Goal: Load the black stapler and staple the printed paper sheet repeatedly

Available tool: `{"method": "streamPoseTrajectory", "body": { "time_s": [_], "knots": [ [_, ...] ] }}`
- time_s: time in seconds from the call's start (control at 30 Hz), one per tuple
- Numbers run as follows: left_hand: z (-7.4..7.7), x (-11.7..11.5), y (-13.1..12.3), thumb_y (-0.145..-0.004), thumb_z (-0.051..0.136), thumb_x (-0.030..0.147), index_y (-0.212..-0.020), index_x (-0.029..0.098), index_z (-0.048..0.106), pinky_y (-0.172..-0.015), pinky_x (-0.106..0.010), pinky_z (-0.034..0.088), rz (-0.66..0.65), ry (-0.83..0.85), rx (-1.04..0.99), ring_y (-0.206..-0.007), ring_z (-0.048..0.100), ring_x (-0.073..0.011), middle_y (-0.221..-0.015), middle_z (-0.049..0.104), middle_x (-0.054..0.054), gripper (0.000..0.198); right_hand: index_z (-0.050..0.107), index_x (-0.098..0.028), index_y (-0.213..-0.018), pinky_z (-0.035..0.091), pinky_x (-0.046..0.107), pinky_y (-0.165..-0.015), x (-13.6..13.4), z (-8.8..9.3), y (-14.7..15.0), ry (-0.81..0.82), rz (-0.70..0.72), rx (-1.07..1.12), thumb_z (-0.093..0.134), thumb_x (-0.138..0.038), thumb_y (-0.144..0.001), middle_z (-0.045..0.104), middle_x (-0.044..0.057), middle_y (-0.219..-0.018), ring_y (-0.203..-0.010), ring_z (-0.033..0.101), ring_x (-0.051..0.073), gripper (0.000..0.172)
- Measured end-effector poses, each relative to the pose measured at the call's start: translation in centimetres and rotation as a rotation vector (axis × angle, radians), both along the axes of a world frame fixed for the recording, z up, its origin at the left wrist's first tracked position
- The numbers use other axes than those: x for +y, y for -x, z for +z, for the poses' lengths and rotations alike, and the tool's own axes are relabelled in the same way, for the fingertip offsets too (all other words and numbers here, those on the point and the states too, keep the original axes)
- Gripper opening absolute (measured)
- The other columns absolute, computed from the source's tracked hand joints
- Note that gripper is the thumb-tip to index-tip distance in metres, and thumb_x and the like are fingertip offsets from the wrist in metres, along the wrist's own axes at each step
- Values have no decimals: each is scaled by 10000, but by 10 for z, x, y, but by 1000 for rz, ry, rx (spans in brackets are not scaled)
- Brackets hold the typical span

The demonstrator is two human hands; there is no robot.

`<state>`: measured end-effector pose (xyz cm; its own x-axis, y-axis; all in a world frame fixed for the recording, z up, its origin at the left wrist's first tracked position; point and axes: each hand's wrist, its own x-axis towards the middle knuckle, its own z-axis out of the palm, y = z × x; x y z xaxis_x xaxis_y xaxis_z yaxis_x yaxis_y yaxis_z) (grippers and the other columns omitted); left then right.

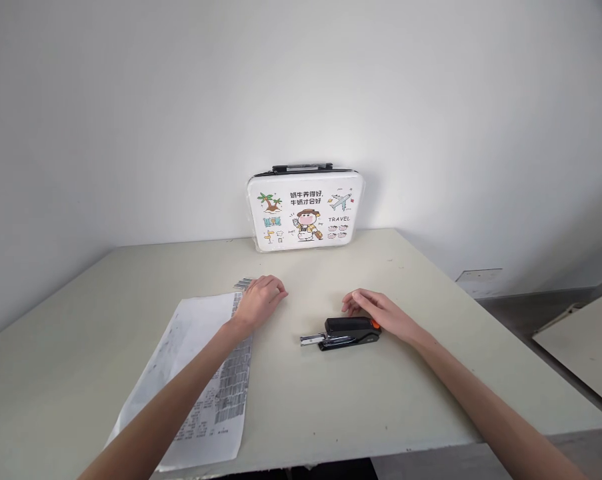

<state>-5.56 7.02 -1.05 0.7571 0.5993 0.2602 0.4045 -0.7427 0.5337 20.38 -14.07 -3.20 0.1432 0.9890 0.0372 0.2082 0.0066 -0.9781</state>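
My left hand (261,299) rests palm down with its fingers curled together, by the top right corner of some printed paper sheets (195,333). Several silver staple strips (243,283) show just left of its knuckles. Whatever its fingers may hold is hidden beneath them. A black stapler (351,333) with an orange patch lies on its side in front of my right hand, its metal staple tray (313,340) sticking out to the left. Just behind the stapler, my right hand (373,309) lies loosely bent with its fingers apart and nothing visible in them.
A white carry case (305,233) with cartoon prints and a black handle stands upright against the wall at the back of the pale table (381,400). A wall socket plate (479,275) and another light surface (585,340) are at the right.
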Motion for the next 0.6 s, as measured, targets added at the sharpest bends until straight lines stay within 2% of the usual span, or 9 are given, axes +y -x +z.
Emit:
{"method": "streamPoseTrajectory", "body": {
  "time_s": [0.13,0.23,0.33,0.43,0.5,0.6],
  "knots": [
    [6,-9,-1,-1017,475,536,-942,220,637,-919,-415,570,-10,294,-90,-979,725,-235,-1047,779,-83,363,714,-241,-1030,517,400,-975,0,-1,0,-8,5,1,484,-739,-986,743,76,-1072,-1023,678,245,550],
    [14,-19,0,-1004,485,630,-972,194,628,-908,-395,603,-47,455,-150,-953,746,-217,-1090,777,-110,460,713,-241,-1041,520,398,-973,-1,-2,0,-8,6,0,483,-730,-992,742,77,-1080,-1025,680,244,543],
    [22,-33,3,-936,647,630,-1052,180,641,-967,-438,598,-55,700,-254,-912,748,-205,-1094,766,-117,465,716,-239,-1039,521,404,-976,-1,-1,0,-5,0,-2,490,-736,-986,741,79,-1086,-1027,682,248,549],
    [26,-48,5,-838,819,552,-1105,170,666,-1043,-474,570,-48,974,-358,-943,762,-223,-1106,756,-115,491,718,-238,-1037,519,407,-979,-1,0,0,-7,-4,0,488,-745,-981,742,79,-1080,-1018,682,249,559],
    [26,-58,7,-804,865,518,-1091,168,678,-1068,-471,561,-30,1041,-394,-1005,769,-251,-1160,745,-122,490,720,-238,-1036,520,412,-973,-1,1,0,-4,-6,0,489,-763,-969,747,82,-1076,-1007,684,253,578],
    [22,-74,11,-804,874,491,-1078,187,682,-1075,-466,556,3,1016,-401,-1069,767,-279,-1210,736,-113,452,723,-235,-1035,523,416,-974,-1,0,0,-1,-10,6,501,-781,-951,751,90,-1092,-1025,684,261,596]
  ]
}}
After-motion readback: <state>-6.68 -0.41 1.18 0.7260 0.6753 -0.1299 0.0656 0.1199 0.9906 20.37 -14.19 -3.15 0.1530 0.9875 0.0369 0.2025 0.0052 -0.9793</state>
